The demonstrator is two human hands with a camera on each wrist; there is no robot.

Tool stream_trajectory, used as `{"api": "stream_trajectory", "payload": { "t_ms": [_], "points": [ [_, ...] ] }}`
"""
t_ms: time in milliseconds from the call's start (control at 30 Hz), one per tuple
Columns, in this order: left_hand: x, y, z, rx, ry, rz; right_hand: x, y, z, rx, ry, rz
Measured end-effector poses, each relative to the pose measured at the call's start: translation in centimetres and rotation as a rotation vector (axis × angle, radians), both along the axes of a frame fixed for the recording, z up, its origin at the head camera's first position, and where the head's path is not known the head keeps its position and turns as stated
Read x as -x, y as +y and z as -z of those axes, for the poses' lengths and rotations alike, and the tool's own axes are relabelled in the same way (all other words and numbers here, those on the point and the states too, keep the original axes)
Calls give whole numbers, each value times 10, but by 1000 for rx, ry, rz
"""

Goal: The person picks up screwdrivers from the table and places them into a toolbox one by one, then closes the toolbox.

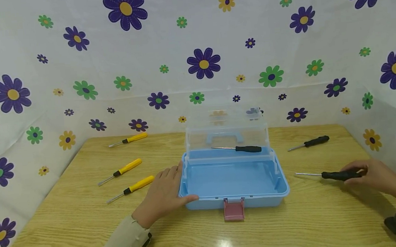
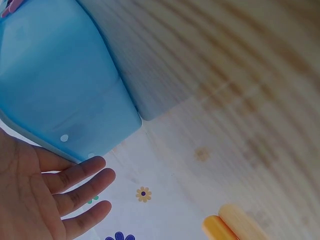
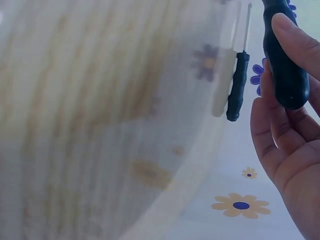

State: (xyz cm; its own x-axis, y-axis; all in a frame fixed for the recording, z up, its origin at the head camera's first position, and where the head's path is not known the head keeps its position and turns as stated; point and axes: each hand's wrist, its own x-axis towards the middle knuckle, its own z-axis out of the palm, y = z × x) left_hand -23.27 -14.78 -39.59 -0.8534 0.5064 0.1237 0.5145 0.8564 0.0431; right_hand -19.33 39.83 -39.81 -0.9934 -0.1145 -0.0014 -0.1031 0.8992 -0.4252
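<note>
My right hand (image 1: 373, 177) pinches the black handle of a screwdriver (image 1: 338, 175), its shaft pointing left toward the box; the right wrist view shows the thumb laid along that handle (image 3: 286, 60). My left hand (image 1: 165, 192) rests against the left end of a light blue toolbox (image 1: 235, 202), fingers fairly straight, thumb on the front rim. The toolbox stands with its clear lid (image 1: 227, 136) raised and its pink latch (image 1: 234, 210) hanging down. Another black-handled screwdriver (image 1: 249, 149) lies at the back of the toolbox. A third one (image 1: 317, 141) lies on the table at the right.
Three yellow-handled screwdrivers lie left of the toolbox: one at the back (image 1: 136, 137), one in the middle (image 1: 128, 167) and one nearest my left hand (image 1: 140, 184). A flowered cloth (image 1: 163, 37) hangs behind the wooden table (image 1: 193, 244).
</note>
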Motion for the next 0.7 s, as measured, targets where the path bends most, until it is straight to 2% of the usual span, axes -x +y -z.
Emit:
{"api": "stream_trajectory", "payload": {
  "t_ms": [100,300,700],
  "points": [
    [0,0,0,-1,0,2,2,-1,-3,-16,34,17],
    [0,0,0,-3,4,3,4,-3,-9,31,105,32],
    [-1,0,-1,-5,6,3,11,-11,-28,44,220,67]
  ]
}}
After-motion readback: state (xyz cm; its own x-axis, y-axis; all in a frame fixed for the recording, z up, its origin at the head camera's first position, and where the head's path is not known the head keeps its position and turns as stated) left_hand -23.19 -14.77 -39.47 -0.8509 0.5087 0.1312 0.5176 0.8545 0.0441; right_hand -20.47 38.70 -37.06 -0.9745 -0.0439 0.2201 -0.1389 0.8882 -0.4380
